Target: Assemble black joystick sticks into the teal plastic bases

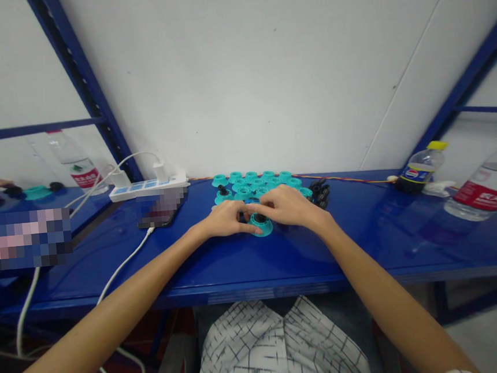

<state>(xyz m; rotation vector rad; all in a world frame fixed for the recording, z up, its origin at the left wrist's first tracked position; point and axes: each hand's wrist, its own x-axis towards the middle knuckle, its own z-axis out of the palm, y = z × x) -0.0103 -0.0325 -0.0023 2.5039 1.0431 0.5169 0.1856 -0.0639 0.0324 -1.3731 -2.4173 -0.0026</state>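
Presently, the teal piece [264,230] with its black centre [260,217] is flanked on the blue surface [367,251] by the curled fingers [268,209] of the left hand [225,218] and right hand [288,205], left thumb [248,227] at its rim, though whether either grips it cannot be told.

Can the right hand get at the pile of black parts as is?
Likely yes: the black parts lie on the blue tabletop close beside the right hand, and their right side looks open. The hand is at the front teal piece, though, so it would probably have to leave that first.
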